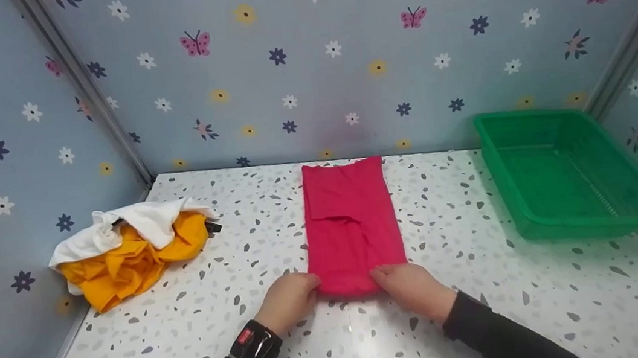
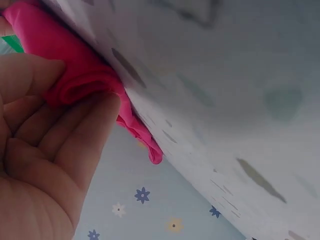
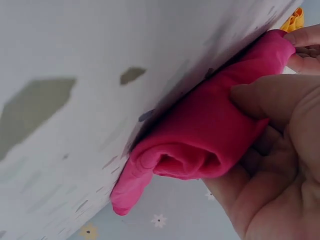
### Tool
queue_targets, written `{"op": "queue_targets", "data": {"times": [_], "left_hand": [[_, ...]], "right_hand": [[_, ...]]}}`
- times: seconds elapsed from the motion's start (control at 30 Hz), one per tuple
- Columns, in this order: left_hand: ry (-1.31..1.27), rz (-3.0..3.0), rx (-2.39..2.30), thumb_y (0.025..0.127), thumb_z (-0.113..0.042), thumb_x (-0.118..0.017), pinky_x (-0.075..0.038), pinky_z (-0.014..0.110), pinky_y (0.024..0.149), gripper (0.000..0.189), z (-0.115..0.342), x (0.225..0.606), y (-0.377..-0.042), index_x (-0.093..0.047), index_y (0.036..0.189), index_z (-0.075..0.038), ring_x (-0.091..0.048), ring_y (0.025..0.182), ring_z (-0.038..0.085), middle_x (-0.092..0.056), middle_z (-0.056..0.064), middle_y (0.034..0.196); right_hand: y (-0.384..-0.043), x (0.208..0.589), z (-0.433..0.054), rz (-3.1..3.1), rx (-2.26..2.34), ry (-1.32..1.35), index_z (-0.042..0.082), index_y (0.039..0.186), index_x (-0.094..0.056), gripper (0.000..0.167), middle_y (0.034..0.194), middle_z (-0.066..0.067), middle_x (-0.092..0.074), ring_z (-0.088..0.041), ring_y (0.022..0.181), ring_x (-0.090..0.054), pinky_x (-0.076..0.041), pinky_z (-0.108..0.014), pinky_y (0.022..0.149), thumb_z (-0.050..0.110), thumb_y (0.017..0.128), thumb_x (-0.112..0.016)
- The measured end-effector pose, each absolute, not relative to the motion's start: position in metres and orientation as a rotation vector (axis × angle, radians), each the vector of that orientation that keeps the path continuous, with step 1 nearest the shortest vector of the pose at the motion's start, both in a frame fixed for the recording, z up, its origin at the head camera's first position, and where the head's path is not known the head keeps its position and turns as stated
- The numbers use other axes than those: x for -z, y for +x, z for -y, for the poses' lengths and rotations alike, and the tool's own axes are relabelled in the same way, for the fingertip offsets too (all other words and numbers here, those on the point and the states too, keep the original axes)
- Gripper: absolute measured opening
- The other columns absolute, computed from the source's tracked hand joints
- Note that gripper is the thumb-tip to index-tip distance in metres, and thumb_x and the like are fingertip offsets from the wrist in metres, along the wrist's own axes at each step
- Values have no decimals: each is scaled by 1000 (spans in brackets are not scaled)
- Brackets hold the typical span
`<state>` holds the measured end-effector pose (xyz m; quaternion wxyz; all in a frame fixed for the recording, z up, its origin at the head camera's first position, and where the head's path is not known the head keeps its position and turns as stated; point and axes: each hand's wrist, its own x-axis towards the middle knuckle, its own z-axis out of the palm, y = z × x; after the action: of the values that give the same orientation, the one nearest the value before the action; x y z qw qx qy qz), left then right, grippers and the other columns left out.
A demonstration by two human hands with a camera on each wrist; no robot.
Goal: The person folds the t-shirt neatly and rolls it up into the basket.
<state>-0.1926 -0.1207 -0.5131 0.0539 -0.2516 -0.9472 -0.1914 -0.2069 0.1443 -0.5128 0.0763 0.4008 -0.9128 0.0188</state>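
Note:
A bright pink garment [image 1: 336,244], folded into a long narrow strip, lies on the speckled tabletop in the head view. Its near end is turned over into a thick roll. My left hand [image 1: 290,298] pinches the left corner of that roll between thumb and fingers. At the right corner, my right hand [image 1: 416,290] pinches the cloth in the same way. The left wrist view shows the thumb on top of the pink cloth [image 2: 75,55] and fingers beneath. Layered, coiled edges of the pink roll [image 3: 195,130] show in the right wrist view.
On the left lies a crumpled heap of orange cloth [image 1: 117,267] and white cloth [image 1: 144,218]. A green plastic basket [image 1: 516,197] stands at the right. Flower-patterned panels [image 1: 306,71] wall in the white speckled table [image 1: 254,242] at the back and both sides.

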Motion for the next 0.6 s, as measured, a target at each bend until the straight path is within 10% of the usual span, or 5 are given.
{"op": "queue_targets", "data": {"times": [0.17, 0.6], "left_hand": [[-785, 2879, 622, 83, 1, -66, -51, 33, 67, 13, 122, 512, -188, -69, 79, -10, -58, 66, 12, -59, -6, 68], [-777, 2936, 760, 87, -4, -65, -48, 31, 66, 9, 123, 505, -184, -69, 84, -11, -52, 65, 10, -56, -9, 69]], "right_hand": [[-200, 509, -147, 2754, -90, 1210, 2, 113, -67, 22, 76, -8, -65, -24, 70, -67, -56, -34, 64, 5, 91, -67], [-204, 491, -158, 2877, -362, 1339, 10, 81, -64, 12, 62, 6, -50, -11, 57, -49, -48, -28, 58, 1, 87, -69]]}}
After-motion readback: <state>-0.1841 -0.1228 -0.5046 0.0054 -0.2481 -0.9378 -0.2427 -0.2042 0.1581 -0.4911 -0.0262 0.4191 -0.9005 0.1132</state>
